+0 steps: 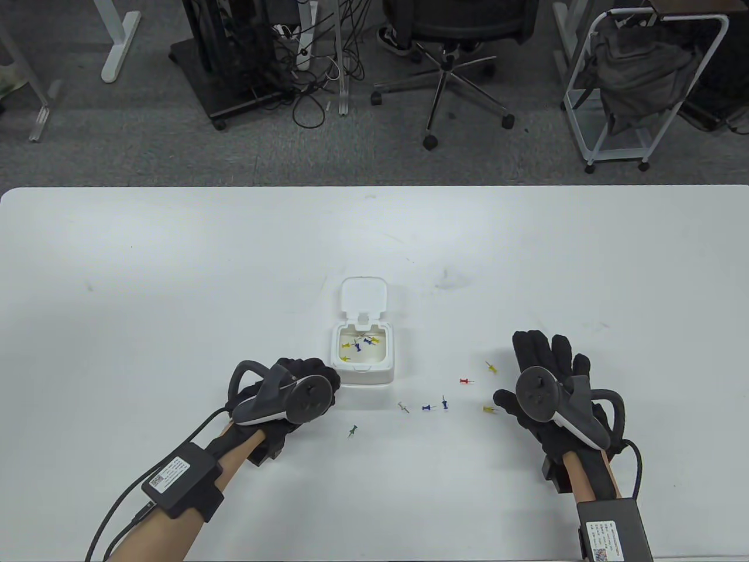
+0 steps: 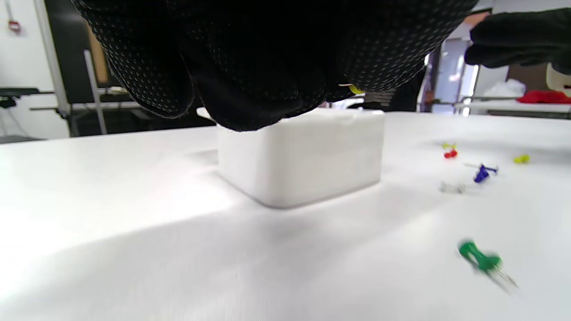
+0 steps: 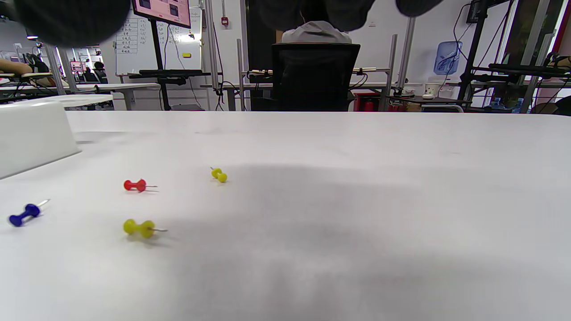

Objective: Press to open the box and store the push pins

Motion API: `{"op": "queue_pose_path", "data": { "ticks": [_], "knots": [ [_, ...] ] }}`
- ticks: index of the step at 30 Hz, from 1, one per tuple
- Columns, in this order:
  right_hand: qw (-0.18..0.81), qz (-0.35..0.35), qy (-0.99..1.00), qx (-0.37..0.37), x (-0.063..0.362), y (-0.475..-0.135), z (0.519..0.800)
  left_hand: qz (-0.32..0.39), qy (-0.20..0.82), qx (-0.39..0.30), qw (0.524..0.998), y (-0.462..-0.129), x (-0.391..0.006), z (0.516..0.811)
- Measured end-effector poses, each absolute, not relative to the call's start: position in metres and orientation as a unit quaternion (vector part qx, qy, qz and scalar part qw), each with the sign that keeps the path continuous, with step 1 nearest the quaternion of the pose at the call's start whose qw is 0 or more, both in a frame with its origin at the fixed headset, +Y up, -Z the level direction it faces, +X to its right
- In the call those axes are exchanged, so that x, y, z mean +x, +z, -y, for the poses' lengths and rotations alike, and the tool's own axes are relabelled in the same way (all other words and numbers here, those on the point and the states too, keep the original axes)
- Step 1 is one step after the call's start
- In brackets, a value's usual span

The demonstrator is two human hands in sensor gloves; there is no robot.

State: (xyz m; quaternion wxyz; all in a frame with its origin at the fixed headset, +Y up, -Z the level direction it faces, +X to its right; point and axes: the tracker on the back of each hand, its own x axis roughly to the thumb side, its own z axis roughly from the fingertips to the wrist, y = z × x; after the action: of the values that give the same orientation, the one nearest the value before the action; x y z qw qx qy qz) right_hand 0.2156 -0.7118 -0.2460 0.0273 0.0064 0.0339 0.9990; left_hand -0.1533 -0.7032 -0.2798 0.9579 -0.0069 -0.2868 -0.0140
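Nearest us, left hand (image 1: 287, 398) w/ fingers curled, a yellow pin (image 2: 355, 89) apparently pinched, beside the open white box (image 1: 364, 351) mid-table w/ pins inside, while right hand (image 1: 550, 386) hovers flat, empty, over loose pins (image 1: 466, 381).

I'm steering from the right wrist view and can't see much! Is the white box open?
Observer: Yes, the white box is open, its lid tipped back.
Operator: Are any pins inside?
Observer: Several blue and yellow pins lie inside.
Operator: Where's the other hand?
Observer: The left hand is at the box's near left corner, fingers over its edge.
Operator: Any pins I can't see?
Observer: A green pin lies on the table, nearer the person than the box.
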Motion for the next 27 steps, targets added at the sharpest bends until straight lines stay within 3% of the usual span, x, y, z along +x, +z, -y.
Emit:
{"op": "queue_pose_path", "data": {
  "ticks": [8,17,27],
  "knots": [
    [0.026,-0.035,0.999,0.007,0.215,-0.246,0.712,0.264,-0.002,-0.008,0.964,-0.318,-0.128,0.683],
    [0.028,-0.035,0.999,0.007,0.216,-0.246,0.712,0.221,-0.008,-0.017,0.975,-0.355,-0.108,0.684],
    [0.028,-0.036,0.999,0.006,0.216,-0.246,0.712,0.209,-0.007,-0.027,0.977,-0.363,-0.107,0.688]
  ]
}}
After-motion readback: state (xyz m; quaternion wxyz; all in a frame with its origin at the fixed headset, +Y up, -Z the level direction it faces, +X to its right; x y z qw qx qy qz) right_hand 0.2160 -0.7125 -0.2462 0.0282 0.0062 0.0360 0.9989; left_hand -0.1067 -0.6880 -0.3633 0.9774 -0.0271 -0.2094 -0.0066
